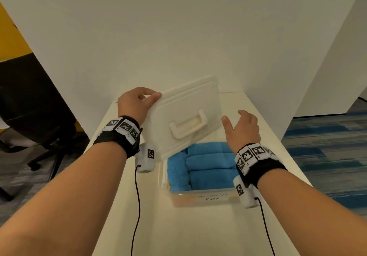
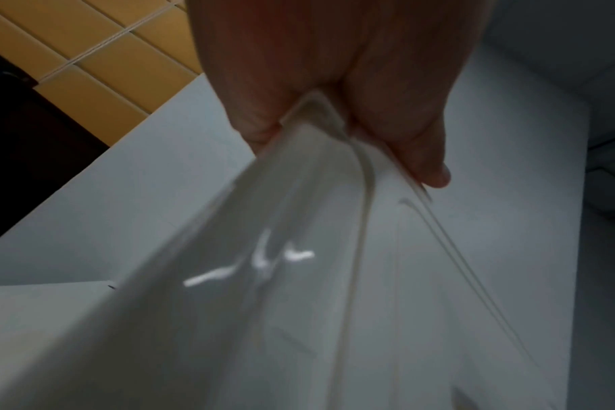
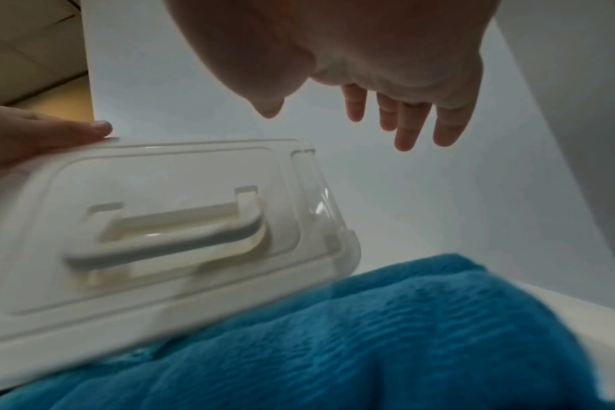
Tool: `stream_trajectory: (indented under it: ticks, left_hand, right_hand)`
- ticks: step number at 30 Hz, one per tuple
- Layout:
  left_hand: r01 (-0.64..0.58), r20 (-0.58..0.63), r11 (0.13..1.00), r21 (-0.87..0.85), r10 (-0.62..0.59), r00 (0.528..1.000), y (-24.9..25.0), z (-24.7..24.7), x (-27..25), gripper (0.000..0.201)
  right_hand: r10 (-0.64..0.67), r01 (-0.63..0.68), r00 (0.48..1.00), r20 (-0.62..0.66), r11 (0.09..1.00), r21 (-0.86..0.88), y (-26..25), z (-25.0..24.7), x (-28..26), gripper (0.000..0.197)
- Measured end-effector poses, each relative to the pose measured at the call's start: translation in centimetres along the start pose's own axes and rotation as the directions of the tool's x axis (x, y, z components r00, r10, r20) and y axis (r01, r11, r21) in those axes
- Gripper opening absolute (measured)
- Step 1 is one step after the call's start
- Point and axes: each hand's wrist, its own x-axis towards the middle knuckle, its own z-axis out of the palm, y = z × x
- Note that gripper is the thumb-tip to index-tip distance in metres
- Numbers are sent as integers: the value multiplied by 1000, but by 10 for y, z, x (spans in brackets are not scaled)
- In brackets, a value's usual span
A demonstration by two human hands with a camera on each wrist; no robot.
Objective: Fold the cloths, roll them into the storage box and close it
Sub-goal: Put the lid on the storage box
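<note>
A clear storage box (image 1: 200,195) stands on the white table, filled with rolled blue cloths (image 1: 208,164) (image 3: 369,333). Its white lid (image 1: 184,116) (image 3: 151,222) (image 2: 299,277), with a moulded handle on top, is tilted above the box's far left part. My left hand (image 1: 137,102) (image 2: 334,97) grips the lid's far left corner, thumb on top and fingers under the rim. My right hand (image 1: 242,128) (image 3: 387,83) hovers just right of the lid with fingers spread, holding nothing and not touching it.
The narrow white table (image 1: 178,226) runs between white walls at the back and right. A black office chair (image 1: 39,116) stands on the left by a yellow wall. Blue carpet (image 1: 327,156) lies to the right. Wrist camera cables hang over the table.
</note>
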Motion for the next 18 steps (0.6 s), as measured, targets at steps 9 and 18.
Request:
stream_trajectory:
  ticks: [9,18]
  left_hand:
    - [29,80,995,-92,-21,997,19,-1,-2,24]
    - [120,178,982,-143,-94,980,20,20,-9,34]
  right_hand:
    - [81,-79,997,-3,984,160,35,-27,15,83]
    - [63,-93,983,175,981,170,47,-33,18,53]
